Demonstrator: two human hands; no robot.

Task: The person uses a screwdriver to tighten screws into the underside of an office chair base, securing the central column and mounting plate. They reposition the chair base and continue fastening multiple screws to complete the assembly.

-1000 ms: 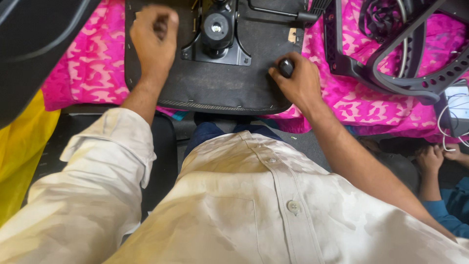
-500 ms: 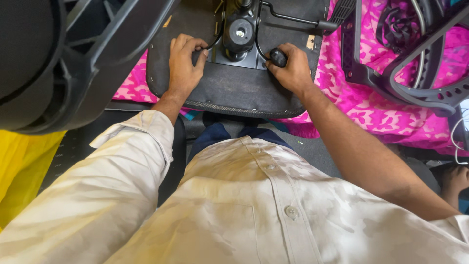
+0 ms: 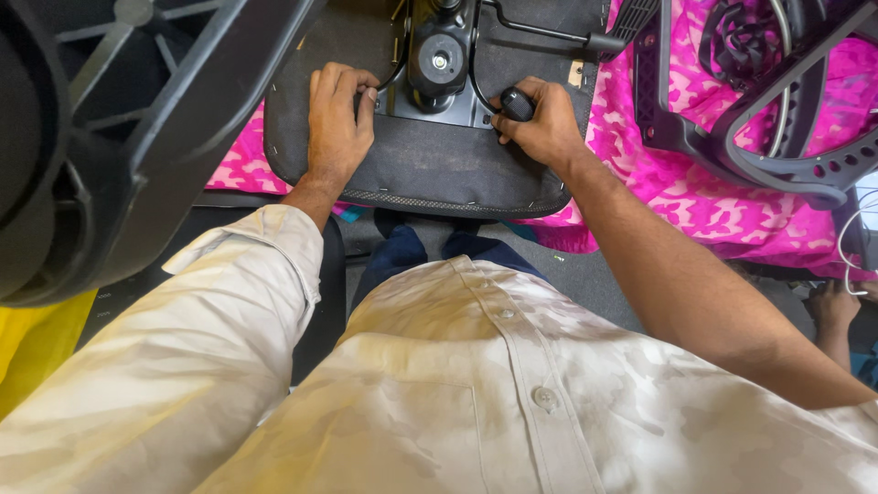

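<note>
- Upturned chair seat point(image 3: 430, 169): lies underside up on the pink patterned cloth point(image 3: 722, 210), at 12 o'clock from the person's body. It sits lower and larger in view than half a second ago.
- Black metal mechanism plate point(image 3: 439, 69): fixed at the seat's centre, with a thin lever rod point(image 3: 540, 32) running out toward 2 o'clock.
- Left hand point(image 3: 334, 128): rests on the seat underside at 9 o'clock of the plate, fingers curled against the plate's edge. Whether it pinches anything cannot be told. Position relative to the plate matches the earlier frame.
- Right hand point(image 3: 544, 123): clenched around a black knob point(image 3: 517, 102) at 3 o'clock of the plate, as before.
- Black chair base point(image 3: 119, 137): fills the 10 o'clock corner, now covering more of the view.
- Black armrest frame point(image 3: 768, 119): lies on the cloth at 2 o'clock, well apart from both hands.
</note>
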